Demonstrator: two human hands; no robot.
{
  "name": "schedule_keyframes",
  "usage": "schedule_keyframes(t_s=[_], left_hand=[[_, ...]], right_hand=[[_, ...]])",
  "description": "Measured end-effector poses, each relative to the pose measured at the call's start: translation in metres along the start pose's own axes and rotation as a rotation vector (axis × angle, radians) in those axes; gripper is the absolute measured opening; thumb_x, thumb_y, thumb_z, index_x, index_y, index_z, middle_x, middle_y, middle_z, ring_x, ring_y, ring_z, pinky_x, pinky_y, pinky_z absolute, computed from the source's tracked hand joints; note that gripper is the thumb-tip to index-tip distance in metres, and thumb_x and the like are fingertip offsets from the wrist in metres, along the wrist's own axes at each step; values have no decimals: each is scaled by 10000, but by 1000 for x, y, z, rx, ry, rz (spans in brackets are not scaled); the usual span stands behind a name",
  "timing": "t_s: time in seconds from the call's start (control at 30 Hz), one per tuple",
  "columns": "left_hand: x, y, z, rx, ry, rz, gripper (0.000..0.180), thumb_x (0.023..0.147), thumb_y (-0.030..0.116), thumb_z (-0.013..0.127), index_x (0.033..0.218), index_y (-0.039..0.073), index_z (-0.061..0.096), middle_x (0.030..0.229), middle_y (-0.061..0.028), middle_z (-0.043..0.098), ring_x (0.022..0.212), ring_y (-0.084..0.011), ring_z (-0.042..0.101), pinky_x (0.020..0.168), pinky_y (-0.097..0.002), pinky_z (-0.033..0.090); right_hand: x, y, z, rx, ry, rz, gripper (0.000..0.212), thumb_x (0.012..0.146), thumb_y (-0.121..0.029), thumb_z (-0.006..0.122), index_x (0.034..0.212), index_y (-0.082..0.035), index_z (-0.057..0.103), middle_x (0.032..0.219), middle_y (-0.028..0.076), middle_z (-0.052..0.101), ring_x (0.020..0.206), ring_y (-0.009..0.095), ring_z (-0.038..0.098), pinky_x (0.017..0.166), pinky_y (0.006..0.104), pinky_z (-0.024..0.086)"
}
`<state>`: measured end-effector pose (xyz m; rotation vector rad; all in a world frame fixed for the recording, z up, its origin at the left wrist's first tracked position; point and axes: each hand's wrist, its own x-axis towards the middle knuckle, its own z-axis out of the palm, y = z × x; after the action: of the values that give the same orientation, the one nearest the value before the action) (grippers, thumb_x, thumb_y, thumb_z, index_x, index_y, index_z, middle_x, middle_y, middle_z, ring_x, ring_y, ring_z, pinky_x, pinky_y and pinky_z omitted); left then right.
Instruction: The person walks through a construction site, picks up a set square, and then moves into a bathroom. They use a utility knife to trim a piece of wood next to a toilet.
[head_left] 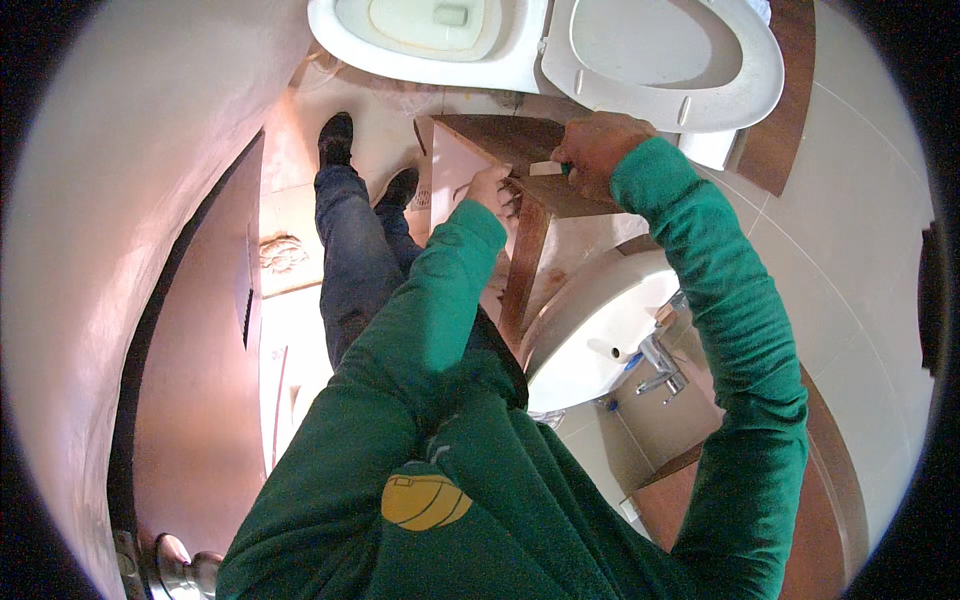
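A dark brown wooden cabinet (575,192) stands between the toilet and the washbasin. Against its left side is a white panel (460,168) with dark markings near one edge. My left hand (487,188) is closed at that panel's upper right corner, its fingertips partly hidden. Above the cabinet's brown top, my right hand (600,150) is closed around something small. Only a bit of green shows at its fingers, beside a short white piece (545,168); the kind cannot be made out. Both arms are in green sleeves.
The toilet bowl (380,45) and its raised white seat (690,110) are at the far side. To the right lies a washbasin (580,345) with a chrome tap (662,370). A brown door (200,400) with a metal knob (175,560) stands at left.
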<state>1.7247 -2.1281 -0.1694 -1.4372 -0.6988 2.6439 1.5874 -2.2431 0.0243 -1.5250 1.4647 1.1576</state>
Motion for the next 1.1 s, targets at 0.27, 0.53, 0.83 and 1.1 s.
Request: schedule_keyframes(t_s=[0.27,0.53,0.83,1.1], left_hand=[[-3,-4,11,9,89,21,169,935,341,577,919,173,597,652,7,507,511,-195,476,441,-399,392],[32,-21,-25,24,-118,61,237,932,349,573,1110,192,590,910,-27,618,752,-220,550,656,-417,463],[10,-2,-11,122,-51,-11,283,893,346,629,1149,231,591,931,-28,635,778,-259,603,719,-478,484],[32,-11,-20,92,0,41,194,921,354,567,1012,184,591,837,-20,612,710,-242,571,628,-430,463]], right_hand=[[-1,1,21,62,31,-19,215,827,-233,642,979,-139,761,944,159,704,924,369,691,836,478,566],[-3,-14,20,19,-1,9,219,813,-271,642,950,-159,771,920,187,703,881,389,698,816,484,574],[-4,17,19,56,10,-94,259,801,-231,649,1029,-146,738,948,167,677,962,362,654,869,485,523],[8,0,32,-29,2,-73,276,798,-219,650,1054,-176,745,937,166,703,906,359,686,829,493,558]])
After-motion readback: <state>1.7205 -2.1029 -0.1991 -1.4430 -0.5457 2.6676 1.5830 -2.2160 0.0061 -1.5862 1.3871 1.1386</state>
